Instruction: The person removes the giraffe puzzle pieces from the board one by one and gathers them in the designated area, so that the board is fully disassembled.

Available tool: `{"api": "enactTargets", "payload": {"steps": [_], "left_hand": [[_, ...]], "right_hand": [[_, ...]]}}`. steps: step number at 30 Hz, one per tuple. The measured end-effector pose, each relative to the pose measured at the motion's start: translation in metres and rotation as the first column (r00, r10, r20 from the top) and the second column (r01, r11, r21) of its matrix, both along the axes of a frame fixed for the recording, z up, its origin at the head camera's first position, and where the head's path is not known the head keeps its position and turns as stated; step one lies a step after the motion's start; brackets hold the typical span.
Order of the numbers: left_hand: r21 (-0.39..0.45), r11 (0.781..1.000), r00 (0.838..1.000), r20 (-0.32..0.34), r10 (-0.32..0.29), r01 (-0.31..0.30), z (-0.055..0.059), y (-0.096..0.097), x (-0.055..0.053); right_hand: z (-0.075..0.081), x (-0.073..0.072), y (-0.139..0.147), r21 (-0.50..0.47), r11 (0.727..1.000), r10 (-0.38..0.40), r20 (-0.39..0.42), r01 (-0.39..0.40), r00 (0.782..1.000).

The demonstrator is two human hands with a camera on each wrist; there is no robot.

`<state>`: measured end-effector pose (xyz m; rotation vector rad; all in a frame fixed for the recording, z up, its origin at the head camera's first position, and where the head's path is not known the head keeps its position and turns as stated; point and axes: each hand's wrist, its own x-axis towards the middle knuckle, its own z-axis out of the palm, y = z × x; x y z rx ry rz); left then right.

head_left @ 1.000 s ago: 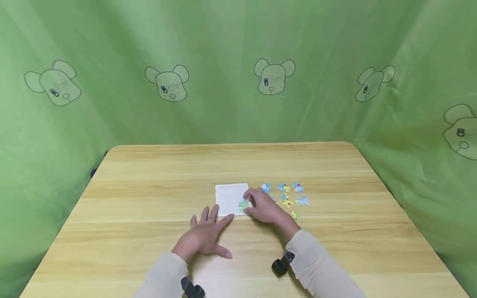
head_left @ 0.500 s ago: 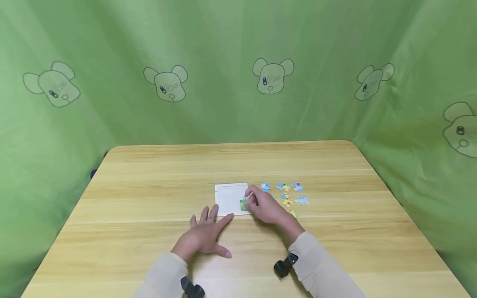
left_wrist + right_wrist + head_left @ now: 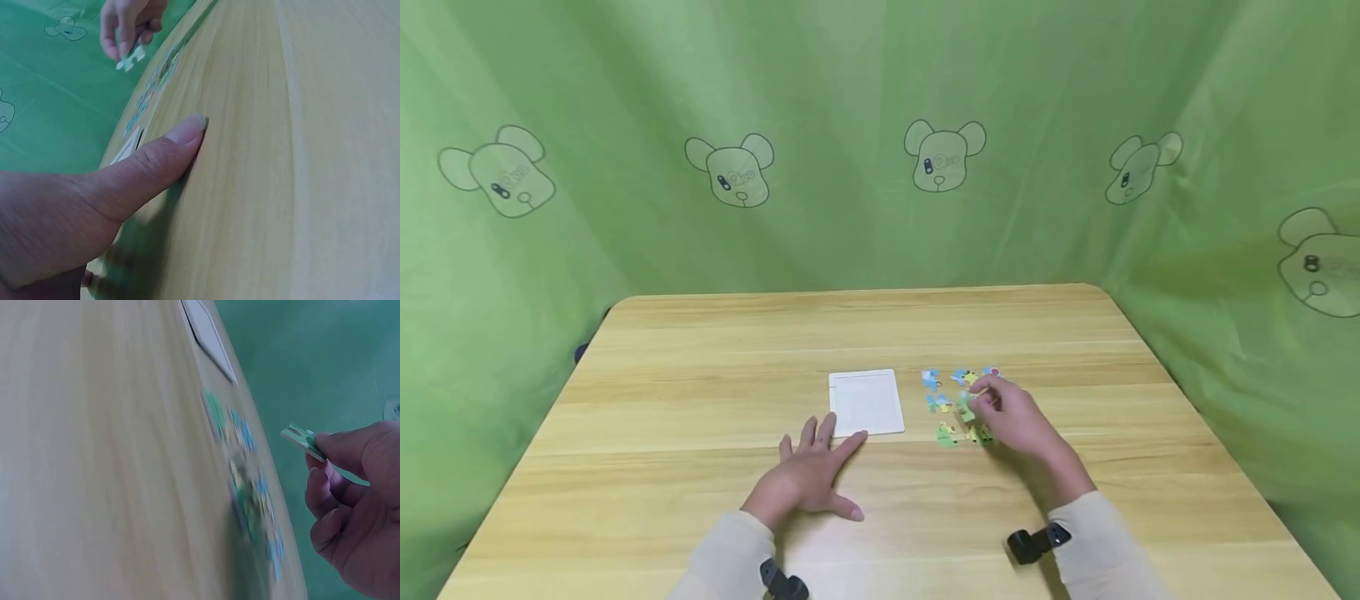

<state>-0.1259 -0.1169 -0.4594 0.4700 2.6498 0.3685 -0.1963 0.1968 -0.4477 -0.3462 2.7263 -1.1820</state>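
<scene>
My right hand (image 3: 1017, 418) pinches a green jigsaw piece (image 3: 301, 439) between thumb and fingers. In the left wrist view that jigsaw piece (image 3: 130, 59) is raised off the table. The head view has the hand over loose jigsaw pieces (image 3: 946, 434), some of them hidden beneath it. Left of these lies a flat white puzzle tray (image 3: 867, 405) with a thin raised rim and a bare inside. My left hand (image 3: 808, 477) rests spread on the wood, its fingertips at the tray's near-left corner. In the left wrist view its thumb (image 3: 156, 164) lies straight out.
Blue and yellow jigsaw pieces (image 3: 931, 379) lie in loose rows to the right of the tray. All stand on a wooden table (image 3: 700, 358). A green curtain (image 3: 835, 242) hangs behind it and along its sides.
My right hand has lifted the green jigsaw piece from the tray's right side and carried it right, over the loose pieces. The left hand has stayed in place.
</scene>
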Motion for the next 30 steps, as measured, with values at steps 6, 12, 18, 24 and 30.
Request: {"api": "enactTargets", "payload": {"steps": [6, 12, 18, 24, 30], "left_hand": [[-0.003, 1.0, 1.0, -0.004, 0.003, -0.003, -0.002, 0.0, -0.001], [0.0, 1.0, 1.0, -0.002, 0.008, -0.008, -0.001, -0.001, -0.002], [0.0, 1.0, 1.0, -0.002, 0.007, -0.007, 0.0, -0.001, -0.002], [0.001, 1.0, 1.0, -0.002, 0.004, -0.004, 0.0, 0.0, -0.001], [0.008, 1.0, 1.0, -0.001, 0.0, 0.0, -0.001, 0.0, -0.001]], "right_hand": [[-0.004, 0.008, 0.03, -0.001, 0.999, -0.05, 0.016, 0.05, 0.999], [-0.01, 0.011, 0.048, 0.017, 0.996, -0.088, 0.091, 0.087, 0.992], [-0.018, 0.013, 0.054, 0.102, 0.989, -0.119, 0.093, 0.109, 0.989], [-0.02, 0.014, 0.056, 0.155, 0.979, -0.145, 0.088, 0.131, 0.985], [-0.02, 0.015, 0.057, 0.175, 0.975, -0.156, 0.095, 0.138, 0.983]]}}
